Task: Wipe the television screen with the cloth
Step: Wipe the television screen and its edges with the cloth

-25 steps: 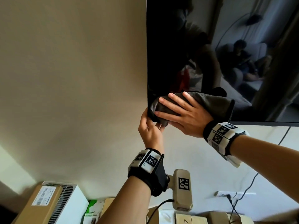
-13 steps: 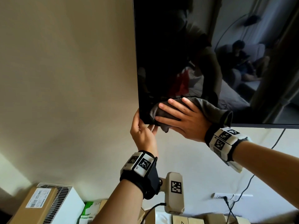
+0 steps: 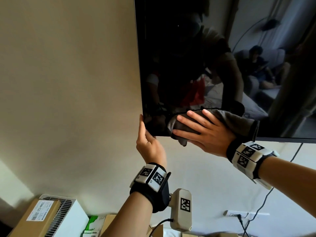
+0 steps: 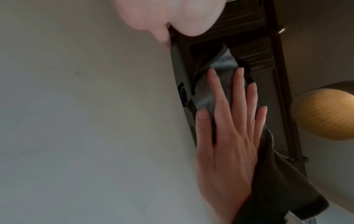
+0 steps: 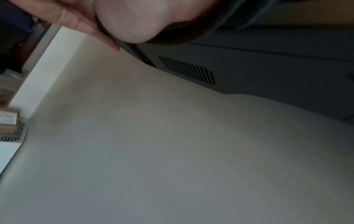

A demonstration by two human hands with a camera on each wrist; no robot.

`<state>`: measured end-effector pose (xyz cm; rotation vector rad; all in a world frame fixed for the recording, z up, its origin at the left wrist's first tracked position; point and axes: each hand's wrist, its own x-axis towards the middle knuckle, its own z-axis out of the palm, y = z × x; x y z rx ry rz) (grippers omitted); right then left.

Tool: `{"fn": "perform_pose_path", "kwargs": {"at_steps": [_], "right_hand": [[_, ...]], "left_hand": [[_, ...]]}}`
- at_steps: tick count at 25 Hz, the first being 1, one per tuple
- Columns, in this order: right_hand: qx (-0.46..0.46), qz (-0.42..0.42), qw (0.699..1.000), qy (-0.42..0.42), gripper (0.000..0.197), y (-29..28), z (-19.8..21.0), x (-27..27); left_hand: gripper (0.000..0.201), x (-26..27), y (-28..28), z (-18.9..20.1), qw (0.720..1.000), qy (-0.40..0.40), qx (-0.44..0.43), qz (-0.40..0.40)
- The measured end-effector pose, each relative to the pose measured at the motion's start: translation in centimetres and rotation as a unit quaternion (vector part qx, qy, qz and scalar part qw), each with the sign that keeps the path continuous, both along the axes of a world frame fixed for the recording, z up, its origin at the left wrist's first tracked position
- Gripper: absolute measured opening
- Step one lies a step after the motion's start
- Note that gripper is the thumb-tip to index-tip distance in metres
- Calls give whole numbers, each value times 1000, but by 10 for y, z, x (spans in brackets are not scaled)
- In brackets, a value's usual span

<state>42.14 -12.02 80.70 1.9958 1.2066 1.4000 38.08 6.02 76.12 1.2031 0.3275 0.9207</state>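
Observation:
The wall-mounted television (image 3: pixel 188 65) has a dark, glossy screen that reflects the room. My right hand (image 3: pixel 205 132) lies flat, fingers straight, and presses a grey cloth (image 3: pixel 236 124) on the screen's lower left part. The cloth's end hangs just below the bottom edge. My left hand (image 3: pixel 150 146) grips the television's lower left corner, a digit running up the side edge. The left wrist view shows the right hand (image 4: pixel 229 136) on the cloth (image 4: pixel 205 94) from below. In the right wrist view, left-hand fingers (image 5: pixel 67 16) reach behind the television's underside (image 5: pixel 249 63).
Below the television is bare cream wall (image 3: pixel 68 82). Cardboard boxes (image 3: pixel 41 218) and a white vented unit (image 3: pixel 68 214) stand at the bottom left. A wall socket (image 3: pixel 239 215) with a plugged cable (image 3: pixel 263 200) is at the lower right. A yellow round lamp (image 4: pixel 323 113) hangs nearby.
My right hand has slid the cloth to the right, away from the screen's left edge. The left hand has stayed on the lower left corner. The head view has shifted right.

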Motion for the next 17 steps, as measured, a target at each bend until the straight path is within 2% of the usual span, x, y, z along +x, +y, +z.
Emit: {"fn": "perform_pose_path", "kwargs": {"at_steps": [2,5,7,11,13,15,17], "right_hand": [[8,-7,1000,9,51,10,-2,-1],[21,29,999,26,46,41,-5,1],[23,44,999,17,43,30,-5,4],[17,0,1000,3,51,-21,-2,-1],[58,-6,998,15,50,-13,-2,-4],[95,10,995,29,45,7,-1,-3],[98,22,994,34,44,4,0,-2]], "left_hand": [[56,-1,-2,2,1000,2,-8,0],[64,-1,-5,4,1000,7,-5,10],[63,-1,-6,5,1000,0,-27,15],[58,-6,-18,17,996,1,-86,3],[59,-4,-26,20,994,-11,-107,5],[62,1,-26,19,995,-20,-92,42],[72,10,-27,13,995,0,-67,73]]}}
